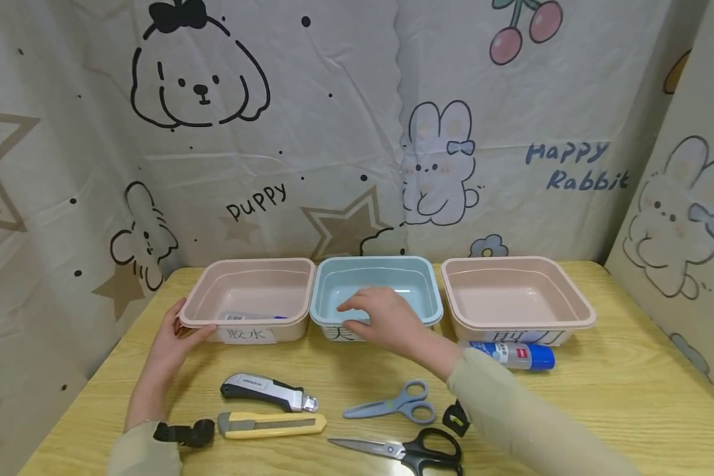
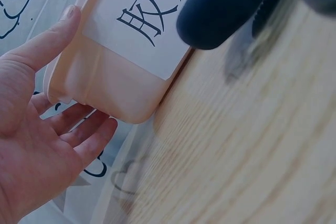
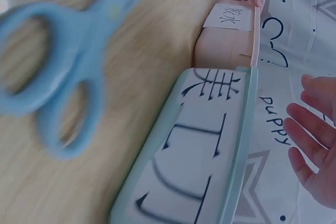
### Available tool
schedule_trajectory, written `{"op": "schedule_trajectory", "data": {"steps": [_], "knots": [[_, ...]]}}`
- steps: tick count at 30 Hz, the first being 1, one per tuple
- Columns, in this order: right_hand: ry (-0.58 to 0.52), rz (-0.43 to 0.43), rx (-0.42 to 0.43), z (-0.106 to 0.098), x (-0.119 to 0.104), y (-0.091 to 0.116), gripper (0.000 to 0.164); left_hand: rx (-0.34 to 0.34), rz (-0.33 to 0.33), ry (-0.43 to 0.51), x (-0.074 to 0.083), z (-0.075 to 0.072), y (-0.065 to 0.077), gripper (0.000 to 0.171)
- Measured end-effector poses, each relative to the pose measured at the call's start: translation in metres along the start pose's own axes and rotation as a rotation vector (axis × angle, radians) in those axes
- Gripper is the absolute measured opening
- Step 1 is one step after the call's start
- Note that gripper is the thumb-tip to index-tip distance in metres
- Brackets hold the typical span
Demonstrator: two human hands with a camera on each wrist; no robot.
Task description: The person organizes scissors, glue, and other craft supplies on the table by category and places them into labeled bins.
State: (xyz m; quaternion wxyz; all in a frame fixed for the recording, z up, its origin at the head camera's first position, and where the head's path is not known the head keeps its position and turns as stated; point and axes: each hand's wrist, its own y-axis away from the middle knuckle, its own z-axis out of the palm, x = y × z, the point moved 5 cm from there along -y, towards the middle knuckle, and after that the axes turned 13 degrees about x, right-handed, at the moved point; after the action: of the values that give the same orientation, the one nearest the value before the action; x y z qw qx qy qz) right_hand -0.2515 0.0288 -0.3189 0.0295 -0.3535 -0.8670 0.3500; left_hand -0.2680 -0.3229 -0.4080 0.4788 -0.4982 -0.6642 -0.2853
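Pink left bin (image 1: 250, 262), gripped by left-hand fingers (image 1: 172, 340), holds one glue tube (image 1: 244, 317); right hand (image 1: 387, 320), fingers apart, hovers above blue bin (image 1: 376, 260). Remaining on desk (image 1: 309, 370): silver knife (image 1: 264, 391), yellow knife (image 1: 274, 425), blue scissors (image 1: 393, 405), black scissors (image 1: 395, 451), second glue tube (image 1: 516, 356).

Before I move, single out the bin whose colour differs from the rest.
The middle bin: it is light blue, while the left bin and the right bin on either side are both pink.
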Motion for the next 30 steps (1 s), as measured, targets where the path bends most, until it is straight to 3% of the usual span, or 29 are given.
{"op": "schedule_trajectory", "data": {"steps": [10, 20, 30], "knots": [[0.110, -0.049, 0.085, -0.031, 0.017, 0.047, 0.026, 0.008, 0.034, -0.038, 0.002, -0.001, 0.001, 0.091], [0.125, 0.054, 0.125, -0.060, 0.047, 0.096, 0.030, 0.002, 0.010, -0.018, -0.001, 0.001, 0.000, 0.092], [0.220, 0.121, 0.111, -0.085, 0.074, 0.138, 0.038, 0.005, -0.007, 0.014, -0.001, 0.001, 0.000, 0.095]]}}
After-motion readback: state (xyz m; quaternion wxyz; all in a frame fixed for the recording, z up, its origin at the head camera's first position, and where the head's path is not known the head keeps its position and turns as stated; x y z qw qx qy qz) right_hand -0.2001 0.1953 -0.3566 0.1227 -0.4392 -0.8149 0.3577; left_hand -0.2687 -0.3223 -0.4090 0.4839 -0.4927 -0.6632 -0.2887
